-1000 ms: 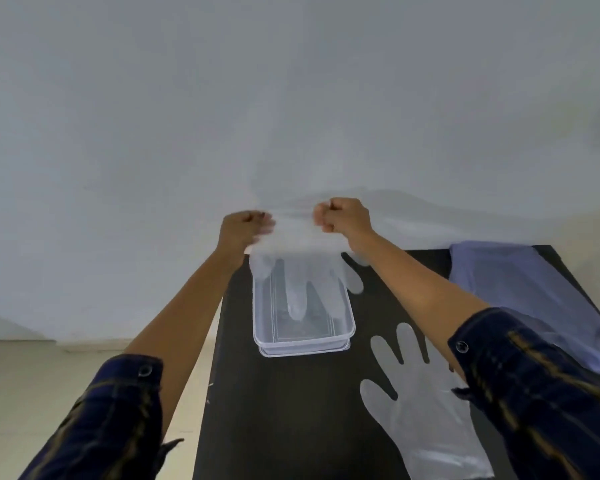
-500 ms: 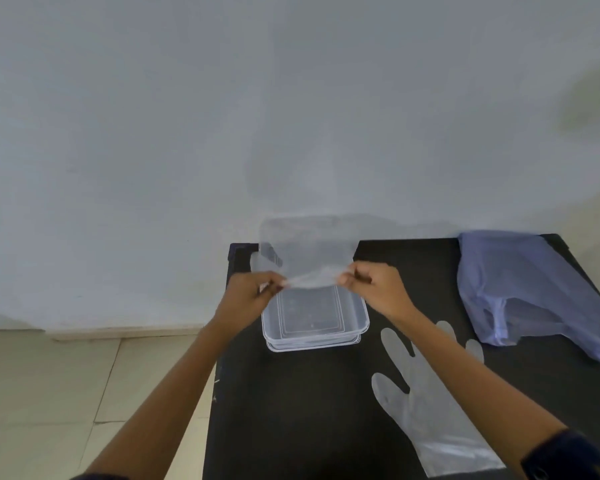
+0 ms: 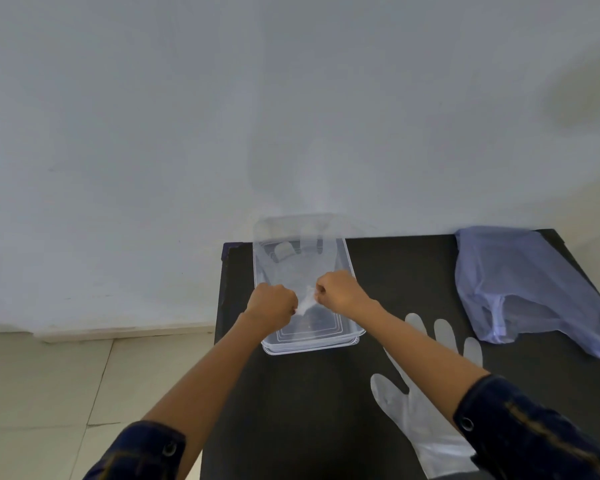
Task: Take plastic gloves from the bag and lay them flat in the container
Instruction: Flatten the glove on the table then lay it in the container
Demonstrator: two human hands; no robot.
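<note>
A clear plastic container (image 3: 351, 336) stands on the black table (image 3: 291, 410) near its far left corner. My left hand (image 3: 272, 304) and my right hand (image 3: 340, 292) are both closed on the cuff of a thin clear plastic glove (image 3: 291, 258), close together over the container's middle. The glove stretches away from my hands into the container, with its fingers at and over the far rim. A second clear glove (image 3: 426, 407) lies flat on the table to the right, partly under my right forearm. The pale blue bag (image 3: 520, 282) lies at the far right.
A plain white wall rises just behind the table. The table's left edge (image 3: 219, 341) drops to a pale tiled floor (image 3: 49, 393). The bag reaches close to the table's right edge.
My hands have come nearer to each other and lower over the container. The glove, held upright and spread before, now lies stretched into the container.
</note>
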